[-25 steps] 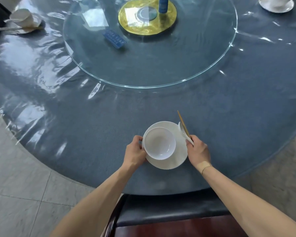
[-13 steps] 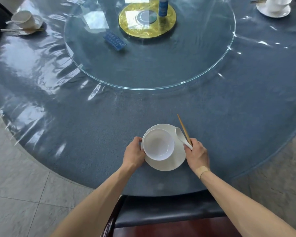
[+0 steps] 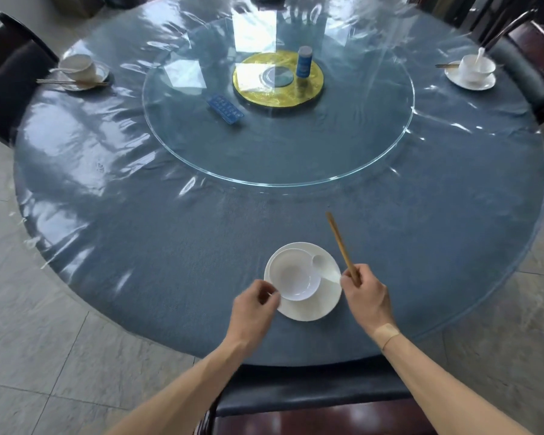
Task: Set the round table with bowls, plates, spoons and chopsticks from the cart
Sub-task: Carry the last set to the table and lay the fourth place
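Round table (image 3: 139,233): dark slate-blue cloth under a clear, glossy film showing white glare patches. Turntable (image 3: 374,152): colourless glass with a pale green-tinted rim; its hub (image 3: 255,89) was gold with a faint embossed pattern around a grey centre. Bottle (image 3: 304,65): blue with a grey cap. Flat packet (image 3: 225,108): blue with pale lettering. Plate (image 3: 308,306), bowl (image 3: 292,277) and spoon (image 3: 322,266): plain white. Chopsticks (image 3: 339,243): tan wood. Floor (image 3: 29,340): grey mottled tiles. Wrist plaster (image 3: 387,331): beige.

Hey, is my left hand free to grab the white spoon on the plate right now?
Probably yes. The left hand holds nothing and sits at the round white plate's near-left rim, but the white bowl lies between it and the white spoon, so it must reach over or around.
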`<action>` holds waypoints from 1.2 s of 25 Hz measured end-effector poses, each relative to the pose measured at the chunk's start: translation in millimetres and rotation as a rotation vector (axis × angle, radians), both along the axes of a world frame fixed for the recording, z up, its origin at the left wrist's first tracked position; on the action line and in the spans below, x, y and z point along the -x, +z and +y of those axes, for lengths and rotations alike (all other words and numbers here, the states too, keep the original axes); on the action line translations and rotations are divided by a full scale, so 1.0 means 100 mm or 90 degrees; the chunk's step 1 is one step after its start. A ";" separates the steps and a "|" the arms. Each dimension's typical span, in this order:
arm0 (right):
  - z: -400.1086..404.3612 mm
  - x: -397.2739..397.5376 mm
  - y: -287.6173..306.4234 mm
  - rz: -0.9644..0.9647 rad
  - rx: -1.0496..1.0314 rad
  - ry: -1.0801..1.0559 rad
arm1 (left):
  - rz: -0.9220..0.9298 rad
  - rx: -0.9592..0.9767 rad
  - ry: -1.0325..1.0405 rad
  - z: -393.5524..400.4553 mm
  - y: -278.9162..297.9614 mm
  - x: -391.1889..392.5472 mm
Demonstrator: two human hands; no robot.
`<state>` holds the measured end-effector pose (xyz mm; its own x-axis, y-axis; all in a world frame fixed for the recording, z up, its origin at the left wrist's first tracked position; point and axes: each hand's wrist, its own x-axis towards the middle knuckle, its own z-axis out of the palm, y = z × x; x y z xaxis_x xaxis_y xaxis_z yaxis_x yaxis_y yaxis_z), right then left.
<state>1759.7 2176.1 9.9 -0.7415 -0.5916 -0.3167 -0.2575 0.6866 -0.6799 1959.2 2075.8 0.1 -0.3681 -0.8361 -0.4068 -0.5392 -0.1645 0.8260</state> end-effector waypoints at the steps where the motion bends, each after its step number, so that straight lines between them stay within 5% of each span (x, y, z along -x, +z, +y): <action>1: -0.03 -0.06 0.01 -0.009 -0.005 0.021 | 0.025 -0.067 -0.041 0.13 0.03 0.09; 4: -0.10 -0.20 0.01 -0.023 0.001 0.067 | 0.055 -0.253 -0.078 0.41 0.06 0.36; 8: -0.22 -0.21 -0.06 -0.027 -0.017 0.126 | 0.112 -0.369 0.074 0.48 0.06 0.59; 22: -0.24 -0.12 -0.27 -0.034 0.001 0.232 | 0.173 -0.500 0.264 0.45 -0.20 0.64; 30: -0.15 -0.09 -0.36 0.079 -0.034 0.270 | 0.143 -0.509 0.226 0.41 -0.16 0.62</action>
